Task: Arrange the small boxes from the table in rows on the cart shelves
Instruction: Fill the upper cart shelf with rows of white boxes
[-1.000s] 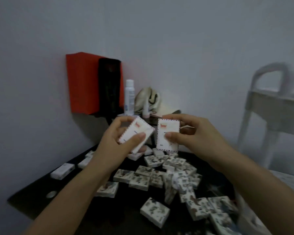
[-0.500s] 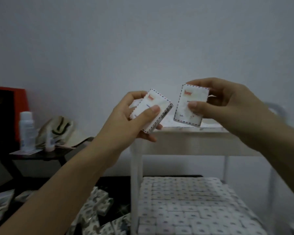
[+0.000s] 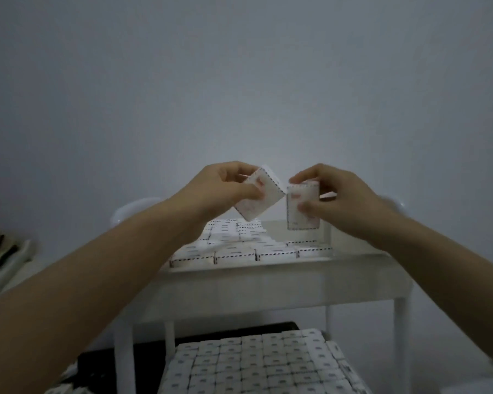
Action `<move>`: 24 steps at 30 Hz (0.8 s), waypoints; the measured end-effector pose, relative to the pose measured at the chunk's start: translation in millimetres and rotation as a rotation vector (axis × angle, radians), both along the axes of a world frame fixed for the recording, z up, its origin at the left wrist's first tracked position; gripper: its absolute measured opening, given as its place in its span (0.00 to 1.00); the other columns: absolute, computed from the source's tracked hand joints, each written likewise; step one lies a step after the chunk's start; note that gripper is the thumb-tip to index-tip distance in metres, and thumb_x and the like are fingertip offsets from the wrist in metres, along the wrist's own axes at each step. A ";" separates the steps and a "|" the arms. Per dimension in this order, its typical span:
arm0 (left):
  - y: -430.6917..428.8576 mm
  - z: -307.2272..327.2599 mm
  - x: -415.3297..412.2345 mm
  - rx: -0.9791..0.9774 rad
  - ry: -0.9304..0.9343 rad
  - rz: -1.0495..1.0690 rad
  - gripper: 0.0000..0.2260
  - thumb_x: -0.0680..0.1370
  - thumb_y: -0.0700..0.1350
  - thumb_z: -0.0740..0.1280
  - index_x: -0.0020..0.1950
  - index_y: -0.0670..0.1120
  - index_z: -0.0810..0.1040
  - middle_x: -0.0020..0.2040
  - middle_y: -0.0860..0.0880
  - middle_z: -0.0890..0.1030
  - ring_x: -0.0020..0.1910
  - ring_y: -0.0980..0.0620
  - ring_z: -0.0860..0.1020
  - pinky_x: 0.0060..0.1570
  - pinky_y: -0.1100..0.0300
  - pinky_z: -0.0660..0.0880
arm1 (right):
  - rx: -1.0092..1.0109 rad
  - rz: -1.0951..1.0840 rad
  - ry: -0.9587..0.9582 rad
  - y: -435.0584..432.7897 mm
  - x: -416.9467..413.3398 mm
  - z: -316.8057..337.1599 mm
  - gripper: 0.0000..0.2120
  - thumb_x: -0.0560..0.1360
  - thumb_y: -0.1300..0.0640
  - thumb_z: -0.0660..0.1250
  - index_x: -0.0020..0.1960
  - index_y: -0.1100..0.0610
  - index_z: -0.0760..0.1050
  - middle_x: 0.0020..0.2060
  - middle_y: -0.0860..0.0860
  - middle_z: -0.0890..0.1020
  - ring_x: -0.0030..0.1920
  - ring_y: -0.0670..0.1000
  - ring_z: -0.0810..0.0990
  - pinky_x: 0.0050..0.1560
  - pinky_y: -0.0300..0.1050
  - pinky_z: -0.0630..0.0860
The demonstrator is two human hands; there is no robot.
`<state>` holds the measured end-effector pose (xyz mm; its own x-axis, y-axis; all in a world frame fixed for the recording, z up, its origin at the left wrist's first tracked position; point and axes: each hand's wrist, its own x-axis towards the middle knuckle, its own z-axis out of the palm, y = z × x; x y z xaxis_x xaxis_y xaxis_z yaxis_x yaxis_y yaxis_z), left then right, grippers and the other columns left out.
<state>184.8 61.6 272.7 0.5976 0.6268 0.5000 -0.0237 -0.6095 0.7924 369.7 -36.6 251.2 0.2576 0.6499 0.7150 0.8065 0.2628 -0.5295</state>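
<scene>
**Two boxes held over the top shelf, not yet set down**

Head view. Judged to be mid-delivery: poised above the top shelf (image 3: 268,282) of the white cart (image 3: 402,331), with placing not yet done. Gripped in the left hand (image 3: 225,189), thumb in front and fingers curled behind: a small white cardboard box with a dashed border and a red mark (image 3: 264,199), tilted with one corner down. Pinched in the right hand (image 3: 339,200), thumb on the face and fingers over the top edge: a second small white box of the same kind (image 3: 303,211), upright, above the shelf's far right part. Nearly met at the upper corners; could not tell whether actually touching.

Next move, as a judgement: called for laying each box flat into the space behind the front row, edges lined up with the neighbours, then easing the fingers off without nudging the rows. Looked simplest to seat the upright box first, then level the tilted one.

Containers. On the top shelf: rows of matching white boxes (image 3: 239,248) lying flat, a full row along the front rim and more behind, blurred and uneven towards the back right, where room seemed left. On the lower shelf, its own surface hidden: a tight grid of the same boxes (image 3: 256,362), no gap seen. Lower left, beyond a cart leg: part of a black desk (image 3: 97,362) with a few blurred boxes (image 3: 64,386) at the frame's corner. Far left: a striped cloth bundle (image 3: 0,251).
</scene>
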 end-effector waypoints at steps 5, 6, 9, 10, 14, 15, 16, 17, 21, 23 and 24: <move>14.5 11.7 19.2 0.018 0.047 0.103 0.13 0.73 0.38 0.73 0.57 0.44 0.78 0.51 0.49 0.83 0.42 0.59 0.77 0.32 0.72 0.71 | -0.193 0.051 -0.062 9.6 6.7 -7.1 0.16 0.71 0.64 0.73 0.49 0.43 0.80 0.44 0.44 0.82 0.43 0.43 0.82 0.42 0.39 0.81; 17.6 12.9 23.4 0.024 0.049 0.117 0.14 0.73 0.38 0.73 0.58 0.44 0.78 0.51 0.48 0.82 0.42 0.59 0.77 0.28 0.74 0.70 | -0.230 0.089 -0.033 9.0 7.2 -8.5 0.16 0.70 0.64 0.73 0.50 0.45 0.80 0.42 0.45 0.82 0.39 0.42 0.81 0.39 0.35 0.78; 25.2 12.6 36.5 0.046 0.083 0.149 0.14 0.73 0.37 0.72 0.58 0.44 0.76 0.52 0.47 0.82 0.45 0.56 0.78 0.33 0.68 0.71 | -0.293 0.181 0.036 8.0 8.9 -10.9 0.15 0.69 0.65 0.74 0.49 0.47 0.81 0.43 0.50 0.83 0.40 0.44 0.82 0.41 0.34 0.77; 26.7 11.8 40.5 0.052 0.092 0.149 0.14 0.73 0.38 0.72 0.57 0.45 0.76 0.51 0.47 0.82 0.46 0.55 0.78 0.35 0.66 0.71 | -0.304 0.200 0.054 7.4 9.2 -10.7 0.14 0.70 0.64 0.74 0.49 0.48 0.82 0.47 0.50 0.84 0.44 0.48 0.83 0.45 0.38 0.80; 28.1 7.3 53.3 0.118 0.145 0.126 0.13 0.73 0.39 0.73 0.55 0.48 0.76 0.47 0.48 0.82 0.43 0.55 0.78 0.35 0.65 0.70 | -0.374 0.248 0.066 5.5 10.5 -10.1 0.11 0.73 0.64 0.69 0.46 0.49 0.83 0.50 0.55 0.84 0.44 0.54 0.81 0.46 0.45 0.80; 27.9 5.6 56.0 0.132 0.160 0.118 0.13 0.73 0.39 0.73 0.55 0.48 0.77 0.46 0.48 0.82 0.41 0.55 0.78 0.36 0.64 0.70 | -0.395 0.241 0.045 6.2 11.1 -10.6 0.11 0.73 0.63 0.69 0.45 0.48 0.84 0.50 0.55 0.84 0.45 0.56 0.81 0.47 0.48 0.80; 27.8 3.7 58.6 0.141 0.174 0.109 0.13 0.72 0.39 0.74 0.54 0.48 0.77 0.45 0.48 0.82 0.40 0.54 0.78 0.37 0.63 0.71 | -0.414 0.235 0.022 6.7 11.4 -10.9 0.11 0.73 0.62 0.68 0.45 0.47 0.83 0.49 0.54 0.84 0.46 0.57 0.80 0.48 0.49 0.79; 27.7 1.6 61.2 0.151 0.189 0.104 0.13 0.71 0.39 0.74 0.53 0.48 0.78 0.46 0.48 0.82 0.41 0.53 0.78 0.38 0.62 0.72 | -0.428 0.235 0.003 7.2 11.6 -11.3 0.11 0.74 0.61 0.68 0.46 0.47 0.83 0.49 0.54 0.84 0.46 0.57 0.79 0.48 0.48 0.78; 27.4 -8.9 65.1 0.211 0.244 0.089 0.12 0.70 0.42 0.76 0.51 0.49 0.78 0.49 0.49 0.82 0.46 0.53 0.80 0.40 0.68 0.73 | -0.442 0.210 -0.072 7.4 12.8 -12.7 0.11 0.75 0.59 0.66 0.45 0.46 0.85 0.49 0.58 0.83 0.51 0.61 0.78 0.55 0.54 0.75; 28.0 -12.3 62.3 0.221 0.274 0.068 0.14 0.71 0.43 0.76 0.53 0.50 0.78 0.47 0.49 0.81 0.44 0.56 0.78 0.38 0.70 0.72 | -0.446 0.196 -0.107 5.9 11.9 -12.4 0.12 0.75 0.58 0.65 0.44 0.44 0.85 0.48 0.57 0.84 0.53 0.60 0.78 0.56 0.53 0.76; 28.9 -13.1 60.0 0.223 0.291 0.062 0.15 0.71 0.44 0.76 0.55 0.51 0.78 0.45 0.50 0.80 0.42 0.57 0.78 0.38 0.70 0.71 | -0.454 0.192 -0.120 5.0 11.0 -12.0 0.13 0.75 0.58 0.65 0.44 0.43 0.85 0.48 0.57 0.84 0.54 0.59 0.78 0.55 0.51 0.76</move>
<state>244.8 90.5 259.6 0.6995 0.5610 0.4426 0.2253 -0.7610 0.6084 380.7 -31.6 239.2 0.0362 0.9298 0.3662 0.8283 0.1771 -0.5316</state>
